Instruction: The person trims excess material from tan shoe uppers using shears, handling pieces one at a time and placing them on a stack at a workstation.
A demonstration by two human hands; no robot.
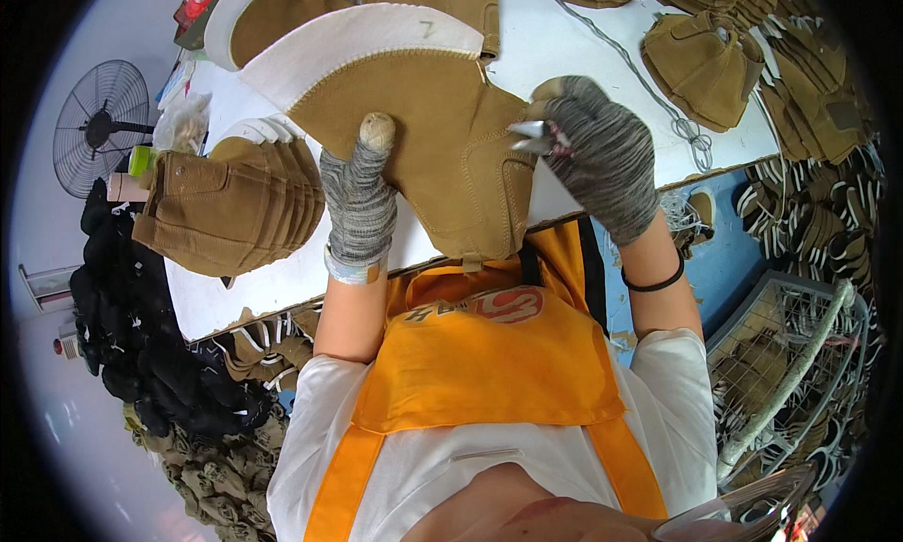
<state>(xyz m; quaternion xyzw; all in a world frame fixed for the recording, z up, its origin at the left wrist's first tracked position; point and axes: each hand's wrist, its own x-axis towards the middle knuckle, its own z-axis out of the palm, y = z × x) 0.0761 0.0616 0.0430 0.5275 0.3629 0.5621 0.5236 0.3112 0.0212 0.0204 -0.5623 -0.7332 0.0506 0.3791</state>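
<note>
My left hand (362, 194), in a grey knit glove with the thumb tip bare, grips a brown stitched piece (404, 119) of suede-like material, thumb on top and fingers hidden beneath. A broad white crescent band (376, 36) runs along its far curved edge, and a small tab hangs at its near end. My right hand (602, 151), gloved alike, is closed around small metal thread snips (532, 135). Their blades point left, over the piece's stitched right side; whether they touch it I cannot tell. The thumb and forefinger are near the piece's right edge.
A nested stack of brown pieces (230, 208) lies left on the white table (212, 302). More stacks (701, 67) and a grey cord (649, 76) are at the far right. A wire crate (781, 373) stands right; black piles (141, 307) and a fan (99, 128) are left.
</note>
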